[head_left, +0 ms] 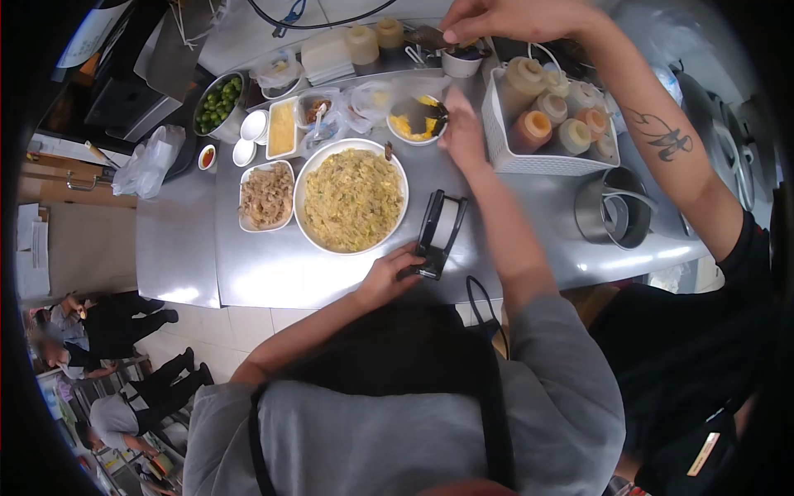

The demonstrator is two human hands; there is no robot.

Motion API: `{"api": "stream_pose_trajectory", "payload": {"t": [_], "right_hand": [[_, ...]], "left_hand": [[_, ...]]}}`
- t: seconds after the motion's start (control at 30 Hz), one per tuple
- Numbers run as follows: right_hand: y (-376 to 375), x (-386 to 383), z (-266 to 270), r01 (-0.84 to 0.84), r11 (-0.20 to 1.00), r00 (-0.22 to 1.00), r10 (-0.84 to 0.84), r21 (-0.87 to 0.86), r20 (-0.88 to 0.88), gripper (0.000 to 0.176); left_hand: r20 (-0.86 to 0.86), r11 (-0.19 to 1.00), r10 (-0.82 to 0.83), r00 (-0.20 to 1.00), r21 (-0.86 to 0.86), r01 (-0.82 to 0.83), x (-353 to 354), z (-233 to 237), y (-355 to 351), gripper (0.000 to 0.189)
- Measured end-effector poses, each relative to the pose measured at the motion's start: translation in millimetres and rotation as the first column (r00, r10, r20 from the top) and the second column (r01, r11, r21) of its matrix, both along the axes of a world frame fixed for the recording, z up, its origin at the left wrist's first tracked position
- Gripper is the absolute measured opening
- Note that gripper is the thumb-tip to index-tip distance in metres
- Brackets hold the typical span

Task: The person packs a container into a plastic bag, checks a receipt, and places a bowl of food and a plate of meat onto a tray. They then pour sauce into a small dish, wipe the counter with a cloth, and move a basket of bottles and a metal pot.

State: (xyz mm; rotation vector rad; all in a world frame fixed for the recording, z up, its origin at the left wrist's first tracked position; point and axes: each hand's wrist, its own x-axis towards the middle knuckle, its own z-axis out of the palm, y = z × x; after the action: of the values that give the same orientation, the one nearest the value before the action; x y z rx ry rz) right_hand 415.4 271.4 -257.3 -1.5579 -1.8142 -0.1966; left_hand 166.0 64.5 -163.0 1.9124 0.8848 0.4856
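Note:
My left hand (391,278) grips the near end of a black frame-like device (442,231) with a pale panel inside, on the steel counter. My right hand (460,131), smeared by motion, is at the right side of a white bowl (403,139) of yellow food. Something dark (436,122) lies at that bowl's rim beside my fingers; whether I hold it cannot be told. Left of the device sits a large white bowl of fried rice (351,198). Beyond it, a square white dish (266,197) holds shredded, brownish food.
A co-worker's hand (488,18) reaches across the back, over a small tub (461,64). A white basket of sauce bottles (550,165) and a metal pot (608,219) stand at right. Green limes (220,103) fill a bowl at left. Other people stand at lower left.

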Motion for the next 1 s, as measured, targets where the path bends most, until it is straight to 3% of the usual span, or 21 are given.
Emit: {"api": "stream_pose_trajectory", "payload": {"t": [0.03,0.1,0.17,0.23,0.3,0.4,0.47,0.5,0.57,0.63,0.7,0.73,0.77,0.8,0.83,0.9,0.97,1.0], "right_hand": [[-21.9,-1.7,-3.3,-0.031,0.999,0.999,0.03,-0.033,-0.044,0.032],[-67.7,7.5,-6.4,-0.219,0.971,0.974,0.211,-0.1,-0.085,0.037],[-119.6,15.6,16.3,-0.303,0.946,0.937,0.273,-0.114,-0.22,0.031],[-168.5,22.2,31.6,-0.227,0.963,0.945,0.182,-0.147,-0.272,0.025],[-215.0,31.9,41.0,-0.159,0.952,0.933,0.058,-0.26,-0.356,0.023],[-268.2,40.8,55.6,-0.095,0.922,0.862,-0.113,-0.376,-0.494,0.018],[-295.8,52.2,58.5,-0.108,0.935,0.603,-0.208,-0.338,-0.77,0.015],[-304.4,54.4,64.0,-0.098,0.934,0.603,-0.218,-0.343,-0.767,0.015],[-317.8,58.2,79.3,0.163,0.932,0.439,-0.362,-0.323,-0.823,0.018],[-321.5,58.7,87.5,0.214,0.936,0.467,-0.35,-0.281,-0.812,0.022],[-320.9,55.2,91.8,0.291,0.907,0.779,-0.409,-0.303,-0.476,0.025],[-318.6,53.6,88.5,0.269,0.885,0.863,-0.396,-0.379,-0.314,0.034],[-313.0,51.2,76.5,0.272,0.883,0.861,-0.4,-0.382,-0.314,0.034],[-303.9,49.6,57.8,0.353,0.865,0.919,-0.392,-0.358,-0.041,0.038],[-292.9,51.5,44.4,0.424,0.851,0.901,-0.363,-0.31,0.236,0.043],[-264.1,69.5,33.4,0.41,0.873,0.907,-0.358,-0.264,0.224,0.048],[-227.5,94.2,21.6,0.513,0.844,0.828,-0.438,-0.158,0.352,0.047],[-208.4,105.0,20.2,0.536,0.828,0.826,-0.475,-0.165,0.303,0.046]], "left_hand": [[0.019,0.997,0.022,1.0,-0.072,-0.02,0.3,-5.2,-0.7,0.035],[0.036,0.997,0.032,0.999,-0.073,-0.029,-0.2,-17.5,-3.3,0.033],[0.077,0.998,0.048,0.996,-0.054,-0.044,0.1,-26.0,-4.3,0.033],[0.069,0.999,0.031,0.997,-0.043,-0.028,4.0,-27.3,-0.9,0.033],[0.164,0.994,0.084,0.983,-0.078,-0.072,16.6,-23.1,7.1,0.032],[0.119,0.991,0.116,0.986,0.056,-0.123,42.9,-11.0,30.9,0.031],[0.074,0.983,0.155,0.985,0.091,-0.162,64.6,-5.4,52.3,0.028],[0.055,0.982,0.172,0.984,0.066,-0.175,75.6,-5.7,63.0,0.026],[0.153,0.95,0.246,0.957,0.16,-0.269,98.1,-9.2,83.7,0.025],[0.162,0.94,0.306,0.938,0.101,-0.325,117.4,-14.3,110.1,0.028],[0.229,0.909,0.305,0.924,0.218,-0.354,135.6,-26.5,142.7,0.029],[0.224,0.883,0.338,0.914,0.262,-0.391,145.6,-36.7,161.3,0.029],[0.22,0.852,0.372,0.902,0.304,-0.426,153.5,-46.5,176.8,0.029],[0.219,0.854,0.37,0.903,0.302,-0.424,158.3,-51.8,188.4,0.029],[0.198,0.849,0.375,0.906,0.32,-0.421,162.3,-54.8,198.1,0.031],[0.178,0.842,0.38,0.908,0.341,-0.419,163.8,-54.3,201.5,0.033],[0.142,0.804,0.393,0.908,0.426,-0.415,155.7,-52.6,191.4,0.037],[0.136,0.804,0.392,0.91,0.43,-0.411,148.4,-44.7,181.6,0.037]]}}
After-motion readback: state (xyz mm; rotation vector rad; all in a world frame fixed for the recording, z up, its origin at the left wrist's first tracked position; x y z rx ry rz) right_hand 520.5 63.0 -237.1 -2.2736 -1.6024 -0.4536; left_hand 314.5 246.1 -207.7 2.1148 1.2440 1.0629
